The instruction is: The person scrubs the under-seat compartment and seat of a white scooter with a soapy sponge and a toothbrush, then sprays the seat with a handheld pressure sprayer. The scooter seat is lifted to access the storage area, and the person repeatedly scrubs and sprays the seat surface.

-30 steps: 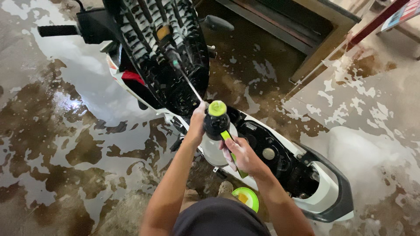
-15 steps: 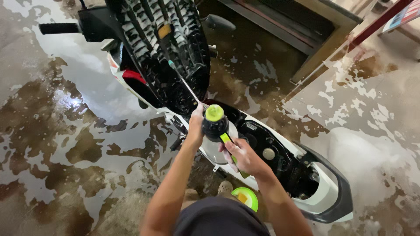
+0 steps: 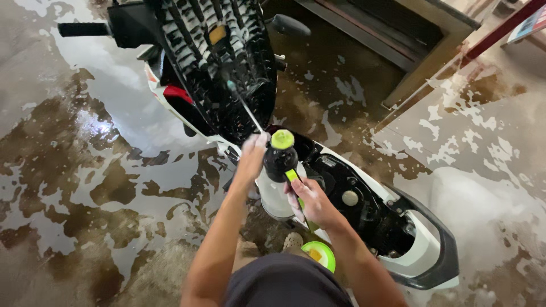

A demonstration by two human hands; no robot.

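A hand pump sprayer (image 3: 276, 187) with a clear tank, black head and lime-green cap is held over a white and black scooter (image 3: 364, 210). My left hand (image 3: 251, 156) grips its head beside the thin spray wand (image 3: 243, 105), which points at the raised, ribbed black underside of the seat (image 3: 219, 62). My right hand (image 3: 310, 202) clasps the tank and the green trigger lever. The scooter's open under-seat compartment (image 3: 347, 196) lies just right of my hands.
The concrete floor (image 3: 85, 199) is wet and patched with white foam. A black handlebar grip (image 3: 85, 28) sticks out at top left. A lime-green round object (image 3: 319, 254) lies below the sprayer. A wooden frame (image 3: 421, 51) and red post (image 3: 500, 28) stand at top right.
The sprayer and both hands have shifted slightly down and left relative to the scooter, with the wand tip staying on the seat underside.
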